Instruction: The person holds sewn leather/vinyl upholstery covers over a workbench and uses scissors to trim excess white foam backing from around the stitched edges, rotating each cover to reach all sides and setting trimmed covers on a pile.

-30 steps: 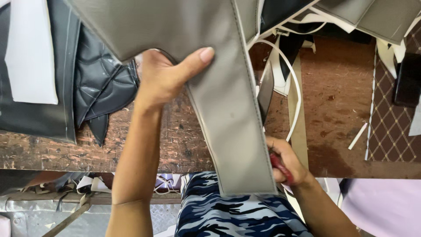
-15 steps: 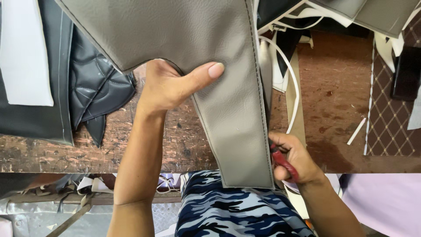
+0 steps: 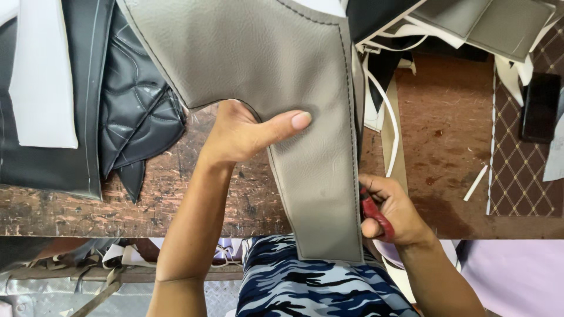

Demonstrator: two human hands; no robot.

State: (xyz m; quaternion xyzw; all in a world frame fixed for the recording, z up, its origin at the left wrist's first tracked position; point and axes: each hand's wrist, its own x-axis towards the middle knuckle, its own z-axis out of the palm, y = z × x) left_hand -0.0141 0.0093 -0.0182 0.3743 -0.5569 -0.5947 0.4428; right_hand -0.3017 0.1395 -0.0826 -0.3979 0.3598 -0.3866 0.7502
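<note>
Now, head view only. Left hand (image 3: pixel 244 132) at centre frame, thumb pressed flat across the grey leatherette panel (image 3: pixel 264 64), fingers tucked under its curved edge: grasping the panel. Compared with a second ago, thumb lying lower and flatter, and the panel drawn nearer, filling more of the upper frame. Long strip of the panel hanging off the worn wooden table (image 3: pixel 235 199) edge, down over the camouflage-clad lap (image 3: pixel 317 287). Right hand (image 3: pixel 390 208) at lower right, clenched round a red-handled tool (image 3: pixel 376 217), blade hidden behind the strip's stitched right edge; moved up slightly along that seam, suggesting trimming progressing upward. Black quilted pieces (image 3: pixel 135 117) at upper left, white trimmed strips (image 3: pixel 388 117) right of the panel, dark phone (image 3: pixel 540 105) at far right.
</note>
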